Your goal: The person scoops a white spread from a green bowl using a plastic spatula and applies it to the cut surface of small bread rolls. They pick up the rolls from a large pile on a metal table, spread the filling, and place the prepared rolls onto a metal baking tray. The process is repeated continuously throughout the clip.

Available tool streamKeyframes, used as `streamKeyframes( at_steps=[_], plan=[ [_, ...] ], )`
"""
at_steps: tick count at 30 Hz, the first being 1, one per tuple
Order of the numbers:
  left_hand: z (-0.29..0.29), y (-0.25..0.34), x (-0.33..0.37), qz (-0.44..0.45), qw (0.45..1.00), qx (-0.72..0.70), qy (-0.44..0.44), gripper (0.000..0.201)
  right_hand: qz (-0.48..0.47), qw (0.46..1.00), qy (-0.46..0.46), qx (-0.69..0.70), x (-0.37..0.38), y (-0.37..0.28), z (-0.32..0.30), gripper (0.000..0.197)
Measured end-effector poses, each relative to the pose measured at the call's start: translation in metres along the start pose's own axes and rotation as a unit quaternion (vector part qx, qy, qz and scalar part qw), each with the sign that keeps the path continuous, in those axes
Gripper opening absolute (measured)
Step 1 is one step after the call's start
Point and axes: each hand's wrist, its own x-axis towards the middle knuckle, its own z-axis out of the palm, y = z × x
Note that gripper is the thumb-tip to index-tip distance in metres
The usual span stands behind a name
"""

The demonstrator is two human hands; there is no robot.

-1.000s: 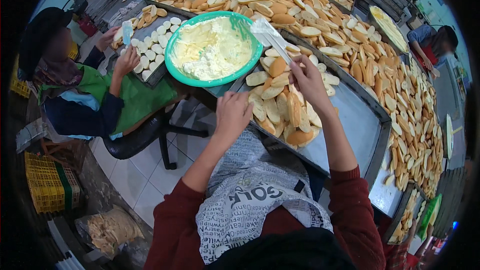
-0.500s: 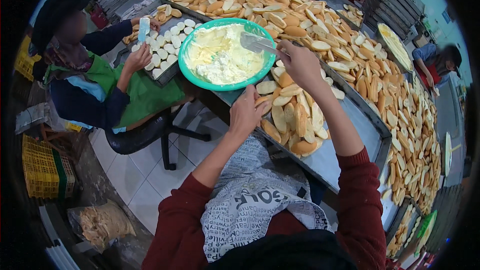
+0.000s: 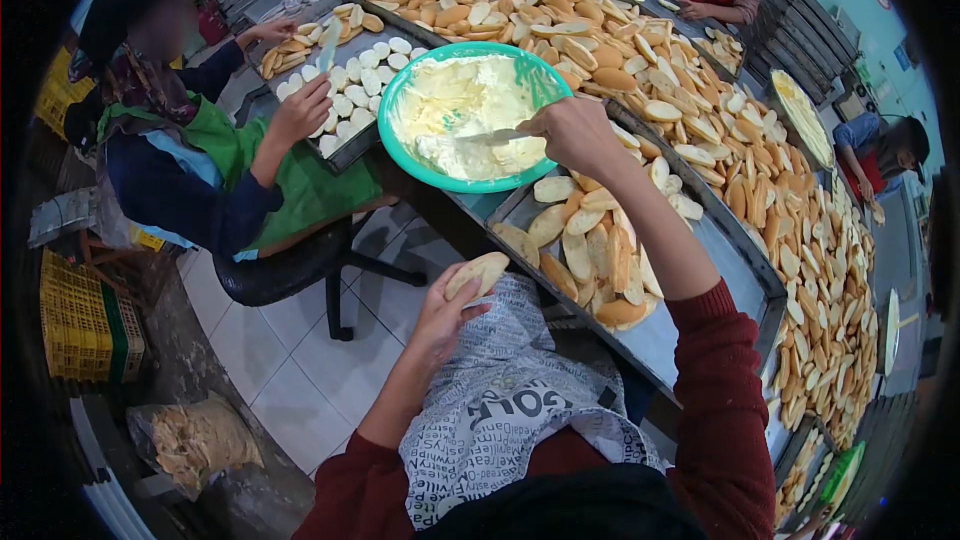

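Note:
My left hand is closed around a cut bread half, held above my lap with its pale cut side up. My right hand grips a spatula over the green bowl. The blade's end dips into the pale yellow cream in the bowl; the handle is mostly hidden in my fist. Right of the bowl, a metal tray holds a heap of cut bread halves, some cut side up, some crust up.
A big pile of bread halves covers the table beyond. At the left, a seated person in a green apron holds a spatula beside a tray of coated bread. Other people work at the far side. Yellow crates stand on the floor.
My left hand has left the tray's edge, drawing a bread half back toward my lap. My right hand has moved slightly left and down, lowering the spatula into the cream.

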Motion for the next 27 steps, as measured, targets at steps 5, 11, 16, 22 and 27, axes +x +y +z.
streamKeyframes(
  at_steps=[5, 11, 16, 22, 27],
  plan=[
    [-0.015, 0.006, -0.004, 0.015, 0.999, -0.013, 0.032, 0.029, -0.006, 0.996, -0.079, 0.049, 0.002, -0.007, -0.017, 0.036],
    [-0.018, 0.017, 0.002, 0.048, 0.991, -0.126, 0.003, 0.033, 0.117, 0.933, -0.151, 0.304, 0.015, 0.018, 0.001, 0.023],
    [-0.017, 0.020, 0.004, 0.076, 0.978, -0.194, 0.017, 0.034, 0.262, 0.821, -0.173, 0.476, 0.008, 0.033, 0.005, 0.023],
    [-0.024, 0.028, 0.005, 0.060, 0.964, -0.258, -0.002, 0.033, 0.199, 0.911, -0.022, 0.360, -0.014, 0.031, 0.003, 0.020],
    [-0.023, 0.033, 0.008, 0.045, 0.964, -0.259, -0.031, 0.033, 0.187, 0.926, -0.061, 0.322, -0.016, 0.036, 0.013, 0.019]
  ],
)
